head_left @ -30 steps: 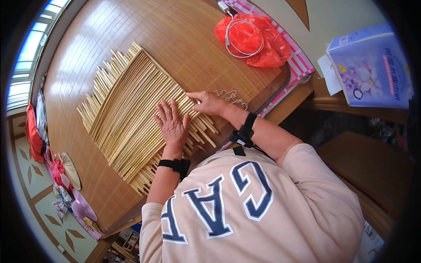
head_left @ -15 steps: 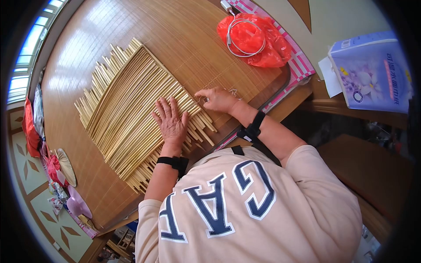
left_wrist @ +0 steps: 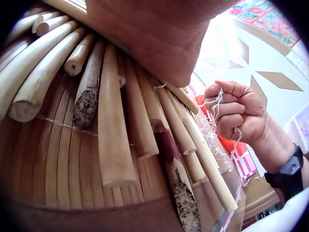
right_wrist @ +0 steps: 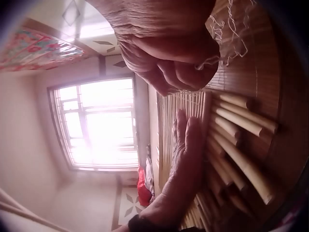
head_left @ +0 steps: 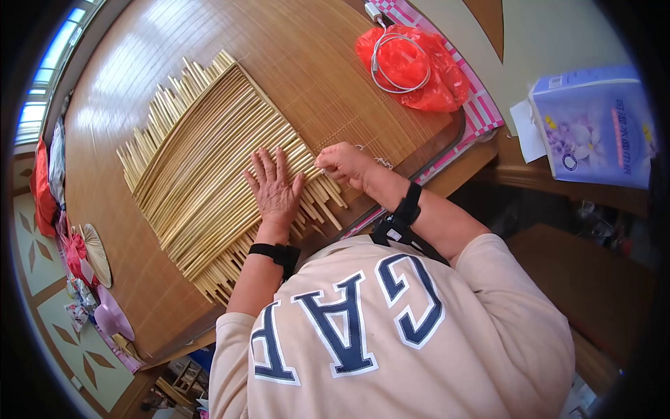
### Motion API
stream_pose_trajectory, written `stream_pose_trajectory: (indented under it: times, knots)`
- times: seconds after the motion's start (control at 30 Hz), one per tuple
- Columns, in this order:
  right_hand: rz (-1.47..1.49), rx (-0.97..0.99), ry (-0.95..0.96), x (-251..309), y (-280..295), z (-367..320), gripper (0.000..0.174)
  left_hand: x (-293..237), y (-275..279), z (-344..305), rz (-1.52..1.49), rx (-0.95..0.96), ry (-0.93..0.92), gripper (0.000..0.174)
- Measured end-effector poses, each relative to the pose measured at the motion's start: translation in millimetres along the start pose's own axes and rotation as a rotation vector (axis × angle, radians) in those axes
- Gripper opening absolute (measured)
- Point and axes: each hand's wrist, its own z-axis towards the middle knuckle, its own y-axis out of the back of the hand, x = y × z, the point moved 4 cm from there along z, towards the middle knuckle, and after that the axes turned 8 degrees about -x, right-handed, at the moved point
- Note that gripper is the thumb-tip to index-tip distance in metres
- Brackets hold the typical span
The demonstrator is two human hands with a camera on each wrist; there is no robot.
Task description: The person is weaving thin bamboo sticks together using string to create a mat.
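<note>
Slender pale sticks [head_left: 209,150] lie side by side in a fan-like panel, framed by thin strips, with uneven ends jutting past both sides. My left hand [head_left: 277,195] rests flat on the panel near its right side, fingers spread. Just off the right edge, my right hand [head_left: 347,166] has its fingers curled round a white string [left_wrist: 219,98]. Loose, crinkled loops of that string hang below the fist in the left wrist view. Cut stick ends [left_wrist: 116,164], some with dark speckled skin, show under the left wrist.
The panel lies on a bamboo mat [head_left: 307,63] covering the table. A red plastic bag [head_left: 440,77] with a white cable [head_left: 375,59] on it sits at the far right corner. A purple tissue pack [head_left: 593,129] stands farther right. A round fan [head_left: 96,255] and a pink hat [head_left: 113,314] lie along the left edge.
My right hand first pinches at the panel's edge, moves off it to the right, then comes back close to the edge with fingers curled tighter. My left hand stays on the sticks.
</note>
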Motion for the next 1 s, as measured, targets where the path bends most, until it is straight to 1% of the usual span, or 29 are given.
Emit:
stream_pose_trajectory:
  times: [0.03, 0.1, 0.13, 0.2, 0.23, 0.3, 0.33, 0.4, 0.47, 0.53, 0.57, 0.63, 0.67, 0.73, 0.77, 0.83, 0.9, 1.0]
  knots:
    - [-0.006, 0.002, -0.003, -1, -2, -1, 0.016, 0, 0, 0, -0.003, 0.002, 0.000, 0.067]
    - [0.185, -0.034, -0.039, -2, -5, -3, 0.021, 2, -1, 0, -0.004, -0.003, 0.004, 0.067]
    - [0.181, -0.032, -0.044, -4, -6, -2, 0.021, 2, -2, -1, -0.006, -0.005, -0.001, 0.067]
    - [0.270, -0.015, -0.064, -5, -6, 0, 0.021, 2, -2, -2, -0.009, 0.002, 0.008, 0.067]
    - [0.264, -0.016, -0.065, -3, -7, -1, 0.021, 1, -1, -1, -0.010, 0.009, 0.009, 0.067]
    - [0.190, -0.137, -0.046, 3, -2, -4, 0.023, 2, 0, 1, -0.002, 0.016, 0.012, 0.067]
    - [0.187, -0.140, -0.045, 7, -1, -7, 0.023, 2, -1, 0, 0.001, 0.009, 0.009, 0.067]
    - [-0.237, -0.514, 0.413, 39, 18, -19, 0.007, 2, -2, -1, -0.003, -0.001, 0.008, 0.067]
    - [-0.148, -0.557, 0.389, 66, 49, -33, 0.005, 3, -3, -2, -0.009, -0.012, 0.000, 0.067]
    - [-0.125, -0.603, 0.514, 92, 61, -56, 0.010, 2, -3, -1, -0.012, -0.012, 0.002, 0.067]
    - [-0.130, -0.603, 0.514, 102, 61, -69, 0.010, 2, -2, -1, -0.010, -0.011, 0.001, 0.067]
    - [-0.309, -0.509, 0.683, 125, 46, -101, 0.016, 3, -3, -2, -0.013, -0.011, 0.004, 0.067]
    - [-0.315, -0.507, 0.683, 131, 37, -113, 0.016, 3, -2, -1, -0.012, -0.011, 0.003, 0.066]
    - [-0.524, -0.529, 0.811, 142, 15, -143, 0.020, 3, -2, -1, -0.014, -0.003, 0.011, 0.066]
    - [-0.530, -0.524, 0.814, 147, 7, -157, 0.020, 3, -3, -1, -0.014, 0.009, 0.015, 0.066]
    - [-0.697, -0.583, 1.034, 165, -14, -195, 0.019, 3, -2, -1, -0.013, 0.016, 0.025, 0.066]
    - [-0.694, -0.719, 1.163, 181, -41, -247, 0.019, 4, 0, 0, -0.017, 0.020, 0.031, 0.066]
    - [-0.652, -0.669, 1.495, 201, -47, -323, 0.018, 3, -1, 0, -0.031, 0.016, 0.029, 0.067]
